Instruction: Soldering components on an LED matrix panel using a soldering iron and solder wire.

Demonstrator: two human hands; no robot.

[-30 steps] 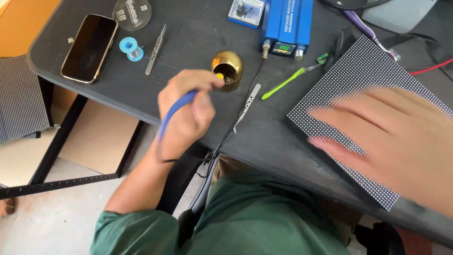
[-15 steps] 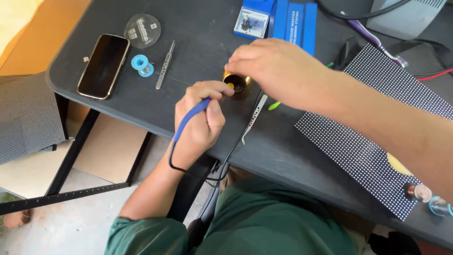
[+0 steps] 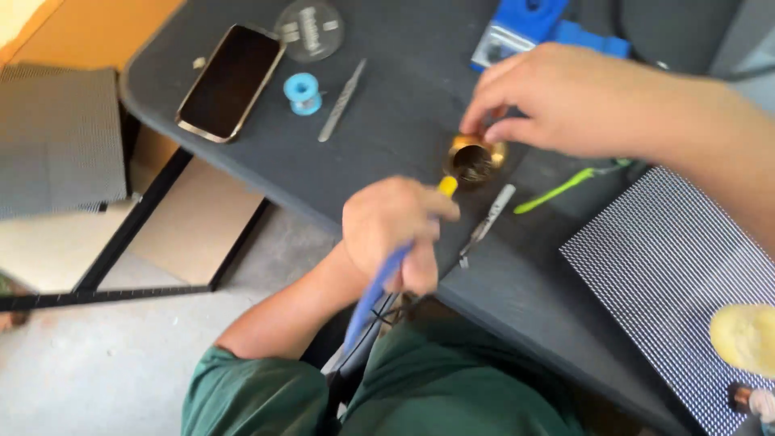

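Your left hand [image 3: 395,230] is closed in a fist around the blue iron [image 3: 379,291]. Its long axis runs from your lap up and right, with the yellow collar pointing at the brass pot [image 3: 472,159] on the dark table [image 3: 387,121]. Your right hand [image 3: 581,101] pinches the pot's rim with its fingertips.
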